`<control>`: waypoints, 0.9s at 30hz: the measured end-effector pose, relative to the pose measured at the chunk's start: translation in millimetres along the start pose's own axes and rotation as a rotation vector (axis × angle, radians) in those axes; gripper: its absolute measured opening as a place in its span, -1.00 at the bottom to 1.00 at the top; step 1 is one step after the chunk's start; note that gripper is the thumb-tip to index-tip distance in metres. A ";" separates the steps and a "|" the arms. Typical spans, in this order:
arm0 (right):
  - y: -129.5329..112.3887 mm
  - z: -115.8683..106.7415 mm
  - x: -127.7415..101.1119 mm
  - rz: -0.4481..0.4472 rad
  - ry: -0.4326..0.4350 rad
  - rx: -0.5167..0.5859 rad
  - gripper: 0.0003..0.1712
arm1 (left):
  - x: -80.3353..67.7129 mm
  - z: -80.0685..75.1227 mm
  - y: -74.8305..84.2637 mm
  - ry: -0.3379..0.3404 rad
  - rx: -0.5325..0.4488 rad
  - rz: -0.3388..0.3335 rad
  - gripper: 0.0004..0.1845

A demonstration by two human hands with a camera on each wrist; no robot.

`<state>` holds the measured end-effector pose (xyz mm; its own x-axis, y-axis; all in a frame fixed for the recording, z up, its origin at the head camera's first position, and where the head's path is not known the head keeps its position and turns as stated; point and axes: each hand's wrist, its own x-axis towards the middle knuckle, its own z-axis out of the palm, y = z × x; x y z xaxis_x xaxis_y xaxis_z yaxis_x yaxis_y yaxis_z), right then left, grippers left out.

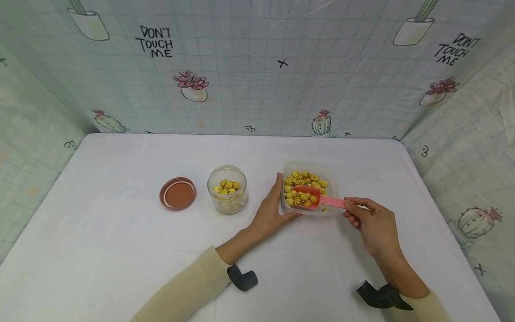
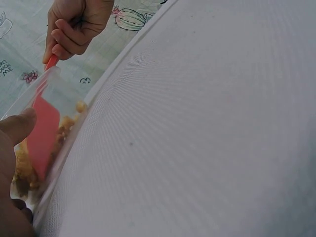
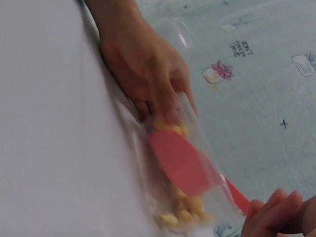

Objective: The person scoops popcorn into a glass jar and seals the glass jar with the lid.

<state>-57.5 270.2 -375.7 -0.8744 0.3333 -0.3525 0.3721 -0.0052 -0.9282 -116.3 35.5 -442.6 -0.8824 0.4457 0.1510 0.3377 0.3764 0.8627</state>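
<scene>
A clear plastic container [image 1: 331,172] of yellow popcorn stands at the table's middle right. My left hand [image 1: 276,205] grips its left wall, fingers along the side and thumb at the front edge; in the right wrist view the left hand [image 3: 143,69] curls round the container [image 3: 195,121]. A pink scoop [image 1: 307,196] lies in the popcorn, loaded with kernels. My right hand [image 1: 351,212] pinches the end of its handle just right of the container. The left wrist view shows the scoop [image 2: 42,133] through the container wall [image 2: 27,98], with the right hand [image 2: 74,24] on the handle.
A small open glass jar [image 1: 227,195] partly filled with popcorn stands left of the container. Its brown lid [image 1: 178,193] lies flat further left. The white table [image 1: 120,250] is enclosed by a cactus-print cloth backdrop [image 1: 257,67] on three sides.
</scene>
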 end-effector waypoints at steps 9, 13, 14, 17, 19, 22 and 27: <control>-4.2 0.0 9.8 -0.020 -0.038 -0.127 -0.46 | 0.1 0.9 -0.1 0.010 0.002 0.003 0.17; -3.3 2.5 9.4 0.000 -0.039 -0.082 -0.44 | -0.1 2.7 -0.5 0.007 0.003 0.004 0.17; -3.7 2.3 8.6 0.005 -0.048 -0.071 -0.44 | -0.1 2.9 -0.5 0.009 0.004 0.008 0.17; -4.8 0.9 7.5 0.036 -0.060 -0.017 -0.43 | 0.0 3.0 -0.3 0.018 0.007 0.020 0.17; -5.8 -0.2 7.4 0.045 -0.079 0.009 -0.44 | 0.2 2.7 -0.4 0.021 0.010 0.026 0.18; -6.7 -1.4 7.6 0.059 -0.095 0.050 -0.49 | 0.3 2.3 -0.7 0.020 0.016 0.025 0.18; -6.7 -1.6 8.8 0.063 -0.099 0.089 -0.54 | 0.2 1.9 -0.9 0.025 0.017 0.031 0.17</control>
<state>-67.1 274.7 -372.3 -0.8786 0.2347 -0.4160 0.4017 -0.1084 -0.9094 -116.2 36.8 -444.3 -0.8793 0.4367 0.1901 0.3704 0.3761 0.8493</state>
